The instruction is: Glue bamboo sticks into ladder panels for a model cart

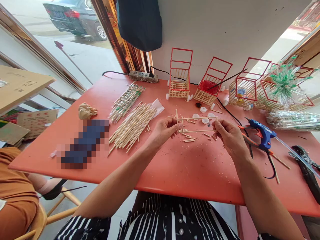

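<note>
A small rectangular frame of thin wooden sticks [200, 131] is held up over the table between my two hands. My left hand [165, 130] pinches its left end, where a short upright stick crosses the long ones. On the right end, my right hand [228, 134] closes thumb and fingers around the corner. Below and behind the frame lie short cut stick pieces [189, 137] and several white plastic caps [205, 121]. A loose pile of long wooden sticks [133, 125] rests left of my left hand. Right of my right hand is a blue glue gun [262, 131] with orange parts.
Small stick carts with red edging, one [179, 78] near the wall, line the table's back. A power strip [143, 77] and wrapped sticks [127, 101] lie at back left. Black-handled pliers [306, 170] lie far right. A person in orange [18, 190] sits at left.
</note>
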Available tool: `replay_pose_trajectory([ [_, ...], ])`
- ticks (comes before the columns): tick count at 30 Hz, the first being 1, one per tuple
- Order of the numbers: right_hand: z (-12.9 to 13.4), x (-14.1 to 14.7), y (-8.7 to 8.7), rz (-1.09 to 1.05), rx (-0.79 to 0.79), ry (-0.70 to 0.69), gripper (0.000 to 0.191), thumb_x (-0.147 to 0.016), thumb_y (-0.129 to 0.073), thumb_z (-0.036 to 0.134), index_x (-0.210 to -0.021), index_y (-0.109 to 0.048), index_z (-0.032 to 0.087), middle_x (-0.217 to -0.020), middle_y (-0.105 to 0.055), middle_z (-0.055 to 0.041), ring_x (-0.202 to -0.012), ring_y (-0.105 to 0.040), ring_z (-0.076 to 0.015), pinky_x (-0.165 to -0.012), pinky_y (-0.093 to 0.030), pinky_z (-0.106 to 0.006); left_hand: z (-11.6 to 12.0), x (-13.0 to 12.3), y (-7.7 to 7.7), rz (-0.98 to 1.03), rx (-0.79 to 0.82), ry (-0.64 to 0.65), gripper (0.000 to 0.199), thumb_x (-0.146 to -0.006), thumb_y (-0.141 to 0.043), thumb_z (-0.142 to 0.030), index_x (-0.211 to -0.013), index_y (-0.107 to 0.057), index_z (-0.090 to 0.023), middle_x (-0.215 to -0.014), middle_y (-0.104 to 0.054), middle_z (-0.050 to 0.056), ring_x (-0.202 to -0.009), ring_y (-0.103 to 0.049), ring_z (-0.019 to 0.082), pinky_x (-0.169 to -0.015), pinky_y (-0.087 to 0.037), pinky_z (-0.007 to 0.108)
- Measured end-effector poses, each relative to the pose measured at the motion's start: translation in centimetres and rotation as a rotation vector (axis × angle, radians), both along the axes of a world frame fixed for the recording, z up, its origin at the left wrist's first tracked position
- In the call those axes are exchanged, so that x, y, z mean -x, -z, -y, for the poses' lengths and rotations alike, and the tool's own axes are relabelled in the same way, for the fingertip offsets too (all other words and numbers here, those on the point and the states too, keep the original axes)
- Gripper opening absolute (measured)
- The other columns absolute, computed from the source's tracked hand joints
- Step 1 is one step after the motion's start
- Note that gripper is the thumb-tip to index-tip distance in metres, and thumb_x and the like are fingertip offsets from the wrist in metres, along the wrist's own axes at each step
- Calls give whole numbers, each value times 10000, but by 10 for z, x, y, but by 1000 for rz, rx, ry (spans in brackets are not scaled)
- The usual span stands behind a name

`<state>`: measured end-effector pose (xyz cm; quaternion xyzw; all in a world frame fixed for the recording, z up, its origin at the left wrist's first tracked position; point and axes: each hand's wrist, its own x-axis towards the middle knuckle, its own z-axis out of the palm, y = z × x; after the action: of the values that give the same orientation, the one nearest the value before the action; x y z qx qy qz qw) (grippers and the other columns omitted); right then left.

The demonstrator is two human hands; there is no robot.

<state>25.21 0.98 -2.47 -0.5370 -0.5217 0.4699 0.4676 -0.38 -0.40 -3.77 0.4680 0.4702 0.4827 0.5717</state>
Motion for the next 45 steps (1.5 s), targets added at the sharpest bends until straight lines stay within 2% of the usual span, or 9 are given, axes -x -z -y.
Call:
replay_pose_trajectory([
  [8, 1, 2, 3, 47, 16, -45, 585, -665, -866, 740, -794, -718, 189, -760, -595, 10, -566, -523, -81, -482, -450, -224, -8, 6, 10, -94, -116, -61, 456, -794, -784, -593, -734, -638, -166, -597, -562, -16, -487, -483, 84, -492, -409, 231],
  [18, 1, 1, 1, 168, 20, -107, 617, -715, -797, 786, -822, -688, 188, -777, -650, -8, -627, -552, -100, -546, -423, -242, -8, 8, 6, 2, -109, -59, 429, -752, -845, -542, -711, -671, -152, -618, -589, 1, -507, -496, 78, -492, -389, 223],
  [23, 0, -1, 0, 199, 8, -68, 603, -738, -777, 781, -856, -714, 193, -848, -698, -37, -704, -573, -128, -593, -454, -256, -7, 8, 1, 75, -54, -34, 468, -677, -902, -557, -702, -681, -146, -619, -618, 6, -505, -529, 77, -502, -438, 220],
  [29, -2, -5, 2, 173, -142, 61, 545, -788, -781, 704, -1029, -745, 216, -1020, -748, -64, -894, -641, -175, -721, -528, -287, -8, 7, -2, 70, -37, -100, 500, -581, -937, -578, -702, -733, -137, -599, -661, 19, -545, -608, 120, -584, -559, 269],
  [32, -3, -6, 6, 199, -118, 32, 527, -809, -783, 657, -1078, -744, 205, -967, -756, -70, -887, -670, -192, -750, -549, -317, -10, 7, 0, 2, -69, -154, 455, -613, -912, -563, -693, -754, -144, -615, -682, 24, -579, -638, 134, -627, -578, 278],
  [36, -4, -6, 11, 261, -125, 33, 484, -857, -741, 610, -1105, -739, 194, -958, -765, -82, -874, -694, -208, -752, -569, -346, -12, 8, 5, -79, -130, -150, 413, -684, -854, -556, -635, -737, -163, -581, -652, 10, -548, -609, 124, -595, -540, 260],
  [39, -6, -7, 13, 366, -274, 119, 429, -896, -698, 570, -1122, -725, 207, -1120, -768, -116, -955, -714, -228, -782, -575, -365, -13, 9, 7, -105, -172, -127, 377, -724, -824, -526, -639, -738, -169, -584, -647, 5, -551, -601, 120, -593, -524, 250],
  [42, -8, -10, 13, 487, -432, 203, 479, -932, -648, 558, -1276, -682, 227, -1364, -700, -147, -1159, -695, -269, -842, -568, -385, -12, 8, 7, -112, -232, -75, 322, -760, -804, -468, -650, -740, -172, -601, -658, 4, -582, -608, 124, -623, -529, 248],
  [45, -9, -13, 10, 525, -373, 87, 498, -962, -599, 591, -1270, -707, 215, -1254, -754, -139, -1135, -708, -276, -835, -552, -375, -10, 7, 6, -131, -272, -23, 288, -793, -780, -424, -651, -745, -176, -608, -678, 13, -601, -621, 134, -647, -530, 255],
])
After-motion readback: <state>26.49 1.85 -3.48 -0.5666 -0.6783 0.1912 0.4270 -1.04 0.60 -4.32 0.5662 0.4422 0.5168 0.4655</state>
